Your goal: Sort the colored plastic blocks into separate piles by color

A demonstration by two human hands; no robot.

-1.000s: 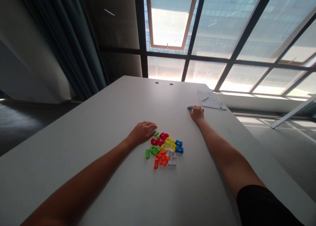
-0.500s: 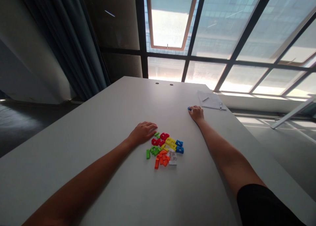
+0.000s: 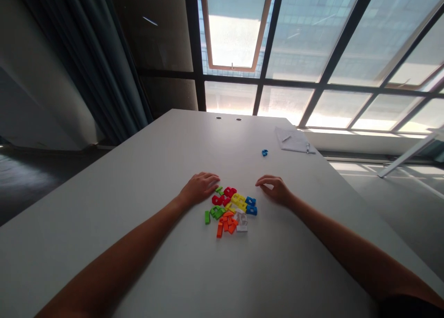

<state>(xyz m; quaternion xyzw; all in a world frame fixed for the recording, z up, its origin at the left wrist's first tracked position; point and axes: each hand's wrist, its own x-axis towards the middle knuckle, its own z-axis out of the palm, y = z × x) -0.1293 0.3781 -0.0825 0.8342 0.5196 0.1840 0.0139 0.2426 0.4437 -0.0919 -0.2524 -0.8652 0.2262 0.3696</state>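
Small plastic blocks lie in a loose pile on the white table: red blocks (image 3: pixel 229 191), yellow blocks (image 3: pixel 239 200), blue blocks (image 3: pixel 251 209), green blocks (image 3: pixel 217 211), orange blocks (image 3: pixel 227 223) and white blocks (image 3: pixel 242 218). My left hand (image 3: pixel 201 187) rests on the table with its fingers stretched out, at the pile's upper left beside a small green block (image 3: pixel 218 190). Right of the pile, my right hand (image 3: pixel 275 188) holds nothing, its fingers curved and thumb apart. Farther off, blue pieces (image 3: pixel 264 152) sit by themselves, apart from both hands.
Sheets of paper (image 3: pixel 294 140) with pens on them lie at the table's far right. Two round holes (image 3: pixel 238 119) are set near the far edge of the table (image 3: pixel 166 146). Large windows (image 3: pixel 291 45) stand beyond, and a dark curtain (image 3: pixel 86 63) hangs at left.
My right hand has let go of the blue pieces at the far right and drawn back toward the pile. The left hand stays in place.
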